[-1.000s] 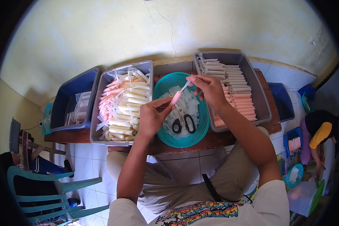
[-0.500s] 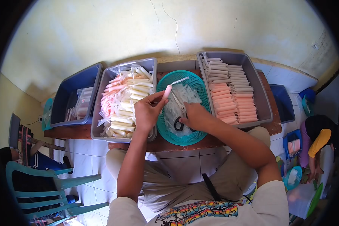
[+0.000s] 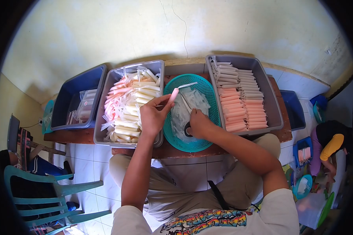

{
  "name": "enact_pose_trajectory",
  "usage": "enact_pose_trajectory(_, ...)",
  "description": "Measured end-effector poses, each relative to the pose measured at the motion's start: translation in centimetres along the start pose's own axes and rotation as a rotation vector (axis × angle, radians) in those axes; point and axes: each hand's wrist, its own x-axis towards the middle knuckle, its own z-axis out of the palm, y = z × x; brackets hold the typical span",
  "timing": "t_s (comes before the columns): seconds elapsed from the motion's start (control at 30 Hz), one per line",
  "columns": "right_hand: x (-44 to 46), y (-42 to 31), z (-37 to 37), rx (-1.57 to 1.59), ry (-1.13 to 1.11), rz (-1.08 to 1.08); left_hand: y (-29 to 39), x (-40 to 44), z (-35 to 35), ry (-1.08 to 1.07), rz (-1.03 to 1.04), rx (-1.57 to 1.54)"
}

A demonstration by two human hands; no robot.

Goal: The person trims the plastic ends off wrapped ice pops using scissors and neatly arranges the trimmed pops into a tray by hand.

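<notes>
Between the thumb and fingers of my left hand [image 3: 154, 116] stands a pink filled plastic tube [image 3: 174, 95], like an ice pop, with a clear twisted tail [image 3: 188, 85] at its top. My right hand [image 3: 201, 123] is wrapped round the black handle of a pair of scissors [image 3: 186, 103]. The blades look nearly closed and point up toward the tube's tail, with a small gap between. Below both hands is a teal mesh basket [image 3: 213, 98] holding a heap of clear plastic scraps [image 3: 200, 102].
A grey bin [image 3: 99, 135] of loose yellow and pink tubes stands left of the basket. Another grey bin [image 3: 277, 117] holds stacked pink and greyish tubes at right. A dark blue bin [image 3: 60, 113] is far left. At right, a person [image 3: 333, 147] bends near a blue crate [image 3: 303, 150].
The scissor blades have come together from a wider spread, and my right hand has closed more around the handle. My left hand keeps the pink tube in about the same place.
</notes>
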Motion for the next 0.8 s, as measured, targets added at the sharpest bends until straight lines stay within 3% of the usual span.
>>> enact_pose_trajectory(0.27,-2.5,0.8,-4.9,0.155,-0.049,-0.118,-0.3,0.0,-0.4,0.034,0.046,0.064)
enact_pose_trajectory(0.43,-4.2,1.1,-5.9,0.189,0.080,-0.203,-0.2,0.4,-0.2,0.044,0.039,0.072)
enact_pose_trajectory(0.57,-5.9,0.2,-7.2,0.237,0.072,-0.170,-0.2,0.6,0.0,0.051,0.078,0.043)
enact_pose_trajectory(0.8,-7.5,-0.2,-9.1,0.356,0.069,-0.301,-0.4,1.0,-1.4,0.108,0.125,0.062)
